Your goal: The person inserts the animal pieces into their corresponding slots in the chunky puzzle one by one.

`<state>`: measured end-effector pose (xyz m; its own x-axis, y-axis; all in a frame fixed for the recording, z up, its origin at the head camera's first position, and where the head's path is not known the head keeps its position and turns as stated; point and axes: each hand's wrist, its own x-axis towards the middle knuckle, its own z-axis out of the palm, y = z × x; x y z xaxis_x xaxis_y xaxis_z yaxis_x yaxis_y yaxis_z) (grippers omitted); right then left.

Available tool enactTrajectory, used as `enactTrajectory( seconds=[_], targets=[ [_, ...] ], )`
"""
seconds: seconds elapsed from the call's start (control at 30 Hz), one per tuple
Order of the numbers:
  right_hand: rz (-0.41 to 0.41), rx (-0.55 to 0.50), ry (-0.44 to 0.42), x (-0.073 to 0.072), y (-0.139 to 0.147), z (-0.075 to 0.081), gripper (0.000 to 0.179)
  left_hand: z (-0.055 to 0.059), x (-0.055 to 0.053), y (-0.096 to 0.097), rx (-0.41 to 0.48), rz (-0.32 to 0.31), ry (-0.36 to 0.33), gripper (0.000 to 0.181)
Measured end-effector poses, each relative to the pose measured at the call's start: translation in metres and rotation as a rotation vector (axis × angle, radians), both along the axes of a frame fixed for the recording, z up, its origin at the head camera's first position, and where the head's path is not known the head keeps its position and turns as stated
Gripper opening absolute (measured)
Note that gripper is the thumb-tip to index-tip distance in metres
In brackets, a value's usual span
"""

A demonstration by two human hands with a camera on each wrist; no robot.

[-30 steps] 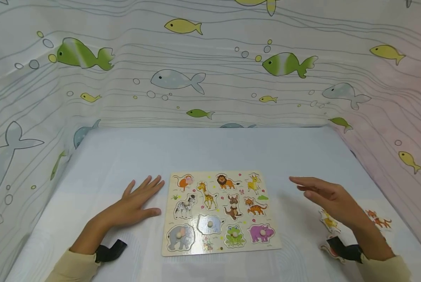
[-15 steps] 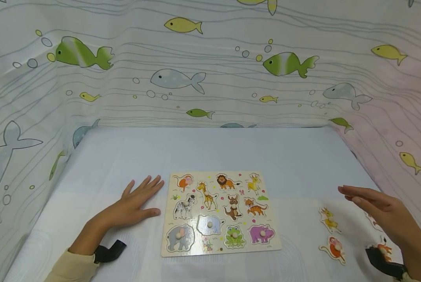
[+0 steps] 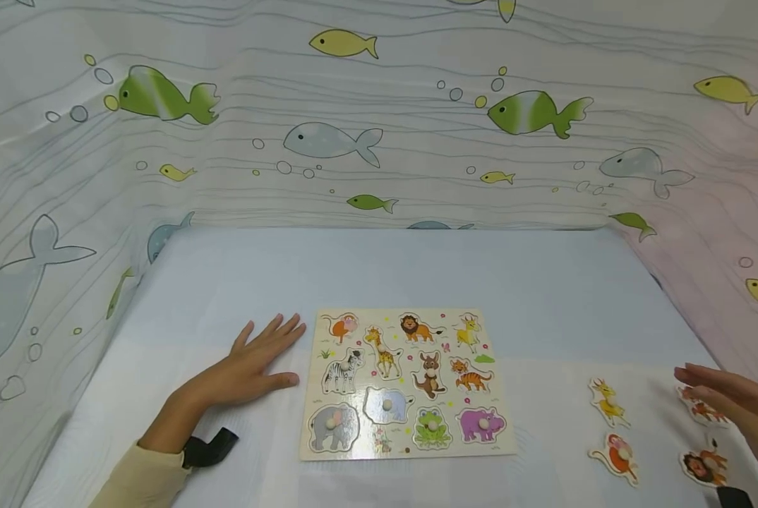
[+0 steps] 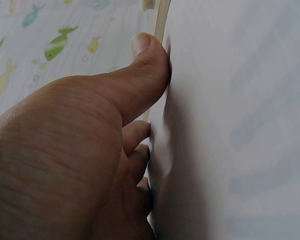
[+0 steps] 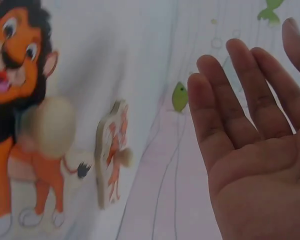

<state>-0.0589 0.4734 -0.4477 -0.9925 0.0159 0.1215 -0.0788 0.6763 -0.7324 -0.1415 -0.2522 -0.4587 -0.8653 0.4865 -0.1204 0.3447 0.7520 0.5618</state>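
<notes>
My left hand rests on the table with its fingers spread, just left of a wooden animal puzzle board. In the left wrist view its thumb touches the white surface near the board's edge. At the far right my right hand hovers with straight fingers, holding nothing. Beneath and beside it lie a tiger puzzle piece, partly covered by the fingers, and a lion puzzle piece. The right wrist view shows the open palm, with the knobbed lion piece close to the camera.
Left of those pieces lie a yellow antelope-like piece and a monkey piece. Knobs show on the board's elephant, frog and hippo. A fish-patterned curtain encloses the white table.
My right hand has moved right and toward me, from beside the board to over the tiger and lion pieces, uncovering the antelope-like and monkey pieces. The left hand stays put; the view shifts slightly.
</notes>
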Motion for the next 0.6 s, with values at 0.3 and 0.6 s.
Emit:
enactTrajectory(
  seconds=[0.3,0.6],
  targets=[
    [-0.171,-0.182,0.195,0.008,0.038,-0.035,0.040,0.004,-0.002,0.003,0.002,-0.010,0.004,0.085],
    [-0.132,-0.426,0.121,0.014,0.041,-0.042,0.043,0.002,-0.001,0.003,0.011,-0.006,0.009,0.085]
  ],
)
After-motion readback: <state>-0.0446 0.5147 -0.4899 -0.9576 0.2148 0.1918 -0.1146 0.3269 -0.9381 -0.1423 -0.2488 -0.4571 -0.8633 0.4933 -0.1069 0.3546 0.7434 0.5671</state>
